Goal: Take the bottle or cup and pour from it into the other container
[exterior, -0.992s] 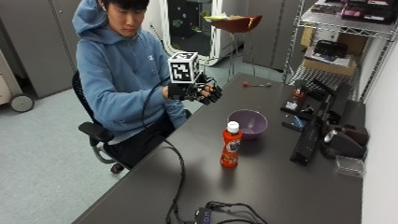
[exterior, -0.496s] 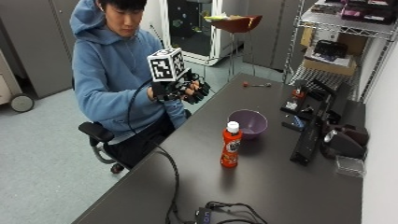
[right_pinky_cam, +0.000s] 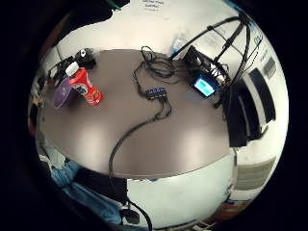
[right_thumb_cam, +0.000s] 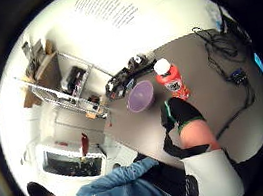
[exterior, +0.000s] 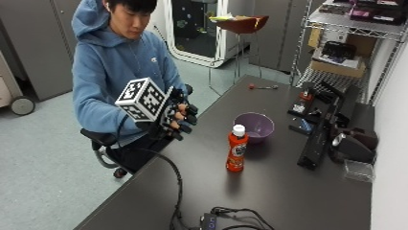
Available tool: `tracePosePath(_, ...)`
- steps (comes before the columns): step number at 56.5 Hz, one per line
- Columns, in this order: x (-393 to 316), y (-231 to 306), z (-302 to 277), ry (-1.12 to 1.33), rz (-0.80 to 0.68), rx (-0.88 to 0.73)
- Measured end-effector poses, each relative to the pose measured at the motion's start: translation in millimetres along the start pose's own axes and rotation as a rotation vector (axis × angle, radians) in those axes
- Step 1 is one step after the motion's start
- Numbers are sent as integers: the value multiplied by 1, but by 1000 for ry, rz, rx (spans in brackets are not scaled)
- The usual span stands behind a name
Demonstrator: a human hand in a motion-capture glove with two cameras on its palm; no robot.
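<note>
An orange bottle [exterior: 236,149] with a white cap stands upright in the middle of the dark table [exterior: 280,191]. Just behind it sits an empty purple bowl [exterior: 254,127]. My gloved right hand [exterior: 176,118] hovers at the table's left edge, in front of the seated person's chest and well left of the bottle. Its fingers are loosely curled and hold nothing. The little finger side palm view looks down on the bottle [right_pinky_cam: 85,86] and bowl [right_pinky_cam: 62,92] from a distance. In the thumb side palm view the thumb [right_thumb_cam: 186,119] shows in front of the bottle [right_thumb_cam: 172,80] and bowl [right_thumb_cam: 140,96].
A black cable runs from the hand to a hub [exterior: 210,221] at the table's near edge. Black devices [exterior: 319,139] line the right side of the table. A wire shelf [exterior: 344,48] stands behind them. A small red tool [exterior: 261,87] lies at the far end.
My gloved hand has dropped lower and drawn a little left, toward the person. The bottle and bowl have not moved.
</note>
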State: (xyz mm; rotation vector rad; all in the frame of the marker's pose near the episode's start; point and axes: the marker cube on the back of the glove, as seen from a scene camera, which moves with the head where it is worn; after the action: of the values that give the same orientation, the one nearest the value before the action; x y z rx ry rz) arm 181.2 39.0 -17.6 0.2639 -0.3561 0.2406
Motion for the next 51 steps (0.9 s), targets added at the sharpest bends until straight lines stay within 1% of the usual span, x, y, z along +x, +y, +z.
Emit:
tracePosePath(7,30,-5,15,-136,62,54)
tracePosePath(13,47,-8,32,-233,81,80)
tracePosePath(19,57,-11,51,-341,110,91)
tracePosePath(26,60,-14,74,-400,123,117)
tracePosePath(37,47,-25,118,-504,98,95)
tracePosePath(51,2,-41,183,-676,57,44)
